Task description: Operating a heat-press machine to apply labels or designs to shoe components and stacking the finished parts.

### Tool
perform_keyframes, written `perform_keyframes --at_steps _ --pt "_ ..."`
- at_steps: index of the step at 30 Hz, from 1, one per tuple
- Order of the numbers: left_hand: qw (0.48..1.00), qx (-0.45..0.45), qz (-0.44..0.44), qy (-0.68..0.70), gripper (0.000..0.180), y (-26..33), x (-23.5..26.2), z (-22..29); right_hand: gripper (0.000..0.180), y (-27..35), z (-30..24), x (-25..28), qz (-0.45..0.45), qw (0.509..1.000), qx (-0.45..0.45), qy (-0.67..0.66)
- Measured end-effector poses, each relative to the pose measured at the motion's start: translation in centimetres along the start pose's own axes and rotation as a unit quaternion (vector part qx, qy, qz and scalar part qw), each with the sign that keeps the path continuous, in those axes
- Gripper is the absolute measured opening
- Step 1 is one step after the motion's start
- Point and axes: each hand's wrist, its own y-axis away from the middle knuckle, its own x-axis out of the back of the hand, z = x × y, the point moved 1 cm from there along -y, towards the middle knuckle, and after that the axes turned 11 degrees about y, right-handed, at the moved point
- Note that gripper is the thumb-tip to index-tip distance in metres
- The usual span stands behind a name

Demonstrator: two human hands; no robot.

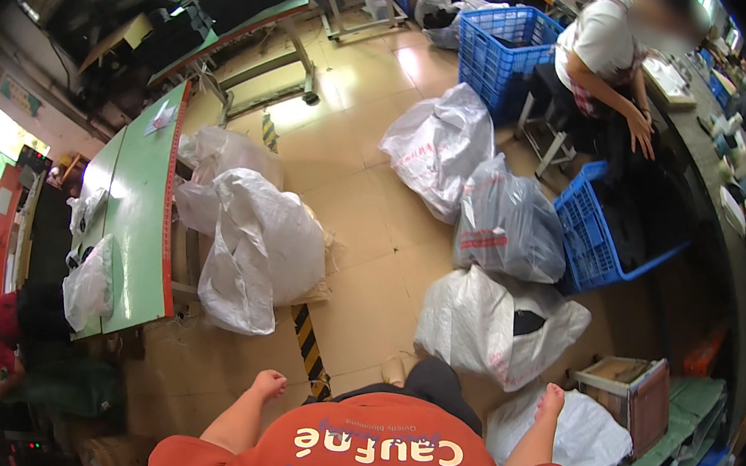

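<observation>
My left hand (269, 383) hangs over the floor at my side, its fingers curled in and nothing showing in them. My right hand (550, 400) is also loosely closed, with no object visible in it. Nearest to the right hand are a slack white sack (585, 432) below it and a white woven sack (464, 326) just ahead, whose open mouth shows something dark inside. Beside the left hand runs a black-and-yellow floor strip (309, 352). Farther ahead on the left stands a bulging white sack (247, 246).
A green-topped table (140, 216) with plastic bags stands left. Ahead right are a grey plastic bag (507, 225), another white sack (442, 149) and blue crates (591, 221). A seated person (600, 56) works at a long bench. A wooden box (622, 390) stands at right.
</observation>
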Motion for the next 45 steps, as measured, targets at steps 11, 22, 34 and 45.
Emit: perform_keyframes --at_steps 11,22,34,45 --pt "0.981 -0.129 -0.110 -0.098 0.021 -10.8 -6.1 15.0 0.021 -1.9 -5.0 -6.4 0.004 0.977 -0.202 0.068" --pt "0.990 -0.115 -0.024 0.077 0.023 -23.0 -1.0 22.2 0.007 -18.0 -39.2 -30.6 -0.054 0.977 0.049 0.200" --pt "0.972 -0.083 -0.013 -0.221 0.022 -38.3 6.4 39.3 0.019 -8.9 -72.8 -69.5 -0.317 0.779 0.463 0.279" --pt "0.970 -0.221 0.077 -0.064 0.032 -52.7 17.4 85.2 0.008 -19.9 -66.4 -67.1 -0.013 0.990 -0.100 0.099"
